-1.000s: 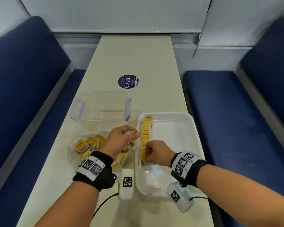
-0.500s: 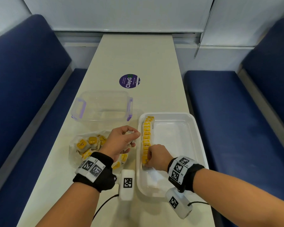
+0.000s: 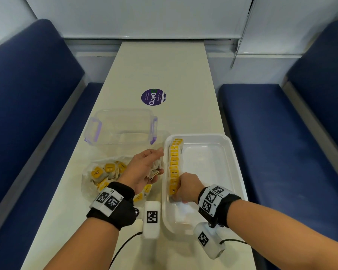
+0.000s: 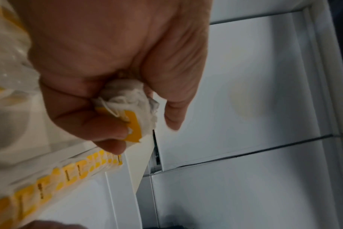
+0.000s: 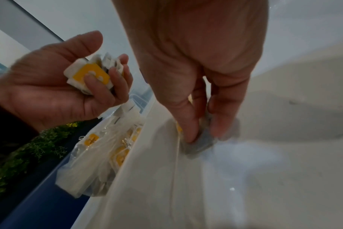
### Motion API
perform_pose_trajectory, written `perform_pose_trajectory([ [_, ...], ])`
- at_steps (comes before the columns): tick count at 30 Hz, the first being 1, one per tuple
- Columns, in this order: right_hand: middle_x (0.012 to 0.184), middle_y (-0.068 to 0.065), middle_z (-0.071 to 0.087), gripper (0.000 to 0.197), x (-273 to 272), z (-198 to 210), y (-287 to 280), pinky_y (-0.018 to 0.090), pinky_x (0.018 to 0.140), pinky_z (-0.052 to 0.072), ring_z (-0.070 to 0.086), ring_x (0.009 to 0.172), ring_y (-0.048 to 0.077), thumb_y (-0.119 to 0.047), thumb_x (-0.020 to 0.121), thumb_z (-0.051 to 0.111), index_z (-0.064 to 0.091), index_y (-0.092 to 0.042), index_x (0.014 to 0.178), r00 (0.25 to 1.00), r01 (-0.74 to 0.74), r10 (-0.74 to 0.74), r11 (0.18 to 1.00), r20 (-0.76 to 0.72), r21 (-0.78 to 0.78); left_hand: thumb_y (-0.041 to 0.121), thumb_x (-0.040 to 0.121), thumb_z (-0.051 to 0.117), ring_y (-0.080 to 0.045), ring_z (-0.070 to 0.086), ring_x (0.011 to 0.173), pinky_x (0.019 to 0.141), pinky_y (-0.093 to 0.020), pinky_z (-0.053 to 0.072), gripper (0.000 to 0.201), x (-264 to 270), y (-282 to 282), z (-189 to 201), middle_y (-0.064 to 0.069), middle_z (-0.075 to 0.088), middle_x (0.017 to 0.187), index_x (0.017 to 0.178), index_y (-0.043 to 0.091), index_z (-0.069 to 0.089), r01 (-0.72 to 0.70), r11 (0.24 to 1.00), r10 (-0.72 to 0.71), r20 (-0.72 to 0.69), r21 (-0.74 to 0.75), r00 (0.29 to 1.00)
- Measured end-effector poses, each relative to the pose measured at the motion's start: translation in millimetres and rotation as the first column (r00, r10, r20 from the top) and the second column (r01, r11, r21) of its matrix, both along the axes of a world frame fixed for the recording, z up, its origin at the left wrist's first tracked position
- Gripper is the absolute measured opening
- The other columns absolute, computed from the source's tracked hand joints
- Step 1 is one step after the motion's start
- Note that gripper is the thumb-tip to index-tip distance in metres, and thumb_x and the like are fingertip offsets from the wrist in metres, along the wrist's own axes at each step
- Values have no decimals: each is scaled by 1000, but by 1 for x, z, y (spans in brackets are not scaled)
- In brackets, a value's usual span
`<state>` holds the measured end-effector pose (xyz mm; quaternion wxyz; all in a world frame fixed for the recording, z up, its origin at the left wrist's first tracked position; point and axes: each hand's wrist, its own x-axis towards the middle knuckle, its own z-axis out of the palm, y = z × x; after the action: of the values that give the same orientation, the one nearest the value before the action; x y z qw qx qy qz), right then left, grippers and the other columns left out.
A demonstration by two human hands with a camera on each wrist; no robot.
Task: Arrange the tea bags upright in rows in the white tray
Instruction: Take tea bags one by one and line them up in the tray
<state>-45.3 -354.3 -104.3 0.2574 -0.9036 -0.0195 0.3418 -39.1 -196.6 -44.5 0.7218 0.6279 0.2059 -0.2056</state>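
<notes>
Right hand [image 3: 185, 189] low in shallow white plastic tray [image 3: 227, 145], thumb and fingers pinching one tea bag at near end of upright yellow-tagged tea bag row [image 3: 174, 162] along tray's left wall. Left hand [image 3: 142, 170] just left of tray, curled around small bunch of tea bags [image 5: 92, 75]. Clear plastic bag of loose tea bags [image 3: 101, 173] beneath it. Clear lidless container with purple clips [image 3: 121, 126] farther back.

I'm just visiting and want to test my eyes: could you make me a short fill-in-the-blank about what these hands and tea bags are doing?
1. The row of tea bags stands along the tray's ____ wall.
2. The left hand holds a bunch of ____.
3. The right hand pinches a tea bag inside the white ____.
4. The clear container with purple clips holds ____ tea bags.

Missing words: left; tea bags; tray; no
</notes>
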Motion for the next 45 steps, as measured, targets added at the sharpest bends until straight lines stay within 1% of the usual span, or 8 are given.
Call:
perform_pose_trajectory([
  [5, 80, -4, 54, 19, 12, 22, -8, 22, 65, 41, 54, 79, 15, -25, 81, 71, 53, -18, 78, 959, 101, -143, 979, 244, 180, 44, 98, 53, -25, 63, 68, 52, -27, 40, 31, 2, -3, 5, -13, 58, 92, 114, 20, 61, -118, 988, 111, -70, -101, 991],
  [10, 84, -4, 60, 5, 21, 49, -6, 30, 75, 48, 54, 73, 10, -27, 92, 61, 60, -22, 92, 918, 157, -342, 780, 202, 606, 42, 98, 53, -23, 62, 62, 53, -27, 37, 37, 1, -11, 5, -7, 66, 76, 127, 20, 54, -106, 988, 97, -75, -113, 992],
  [16, 77, -2, 62, 15, 27, 56, -7, 35, 75, 53, 58, 72, 13, -21, 85, 70, 59, -22, 76, 952, 71, -215, 848, 219, 525, 21, 88, 69, -22, 64, 67, 57, -29, 40, 57, -1, -13, 6, -7, 70, 77, 132, 32, 34, -5, 997, 3, -21, -83, 1000],
  [21, 73, 3, 61, 19, 27, 59, -11, 39, 72, 56, 61, 69, 19, -14, 84, 72, 58, -15, 72, 954, 149, -270, 803, 130, 577, 3, 88, 57, -22, 63, 63, 54, -27, 37, 17, 0, -10, 8, -7, 65, 70, 98, 16, 53, 0, 992, -3, -29, -124, 1000],
  [25, 66, 5, 59, 18, 31, 68, -13, 26, 53, 52, 60, 55, 15, -8, 87, 67, 53, -11, 75, 931, 213, -349, 763, 111, 611, 0, 86, 51, -23, 65, 66, 53, -26, 36, 21, 1, -8, 6, -7, 65, 74, 90, 18, 59, -10, 995, 7, -31, -104, 999],
  [33, 63, 5, 57, 21, 37, 83, -20, 26, 53, 53, 64, 54, 19, 1, 84, 52, 62, -17, 78, 898, 235, -403, 781, 179, 579, 2, 87, 59, -20, 62, 69, 55, -26, 37, 22, 1, -9, 4, -3, 62, 80, 95, 20, 69, -92, 996, 92, 23, 10, 995],
  [38, 68, 12, 67, 14, 38, 88, -19, 27, 60, 57, 66, 59, 20, 1, 82, 55, 68, -6, 82, 927, 243, -359, 793, 107, 559, 14, 78, 81, -14, 59, 66, 59, -26, 37, 30, -3, -15, 8, 4, 65, 70, 104, 22, 71, 137, 982, -151, 110, 127, 982],
  [45, 65, -3, 54, 11, 41, 84, -22, 24, 59, 42, 47, 59, 9, -15, 84, 70, 65, -20, 76, 943, 65, -214, 871, 257, 487, 24, 85, 75, -16, 56, 71, 59, -26, 36, 10, -2, -18, 8, -4, 77, 90, 81, 18, 67, 141, 973, -164, 117, 182, 980],
])
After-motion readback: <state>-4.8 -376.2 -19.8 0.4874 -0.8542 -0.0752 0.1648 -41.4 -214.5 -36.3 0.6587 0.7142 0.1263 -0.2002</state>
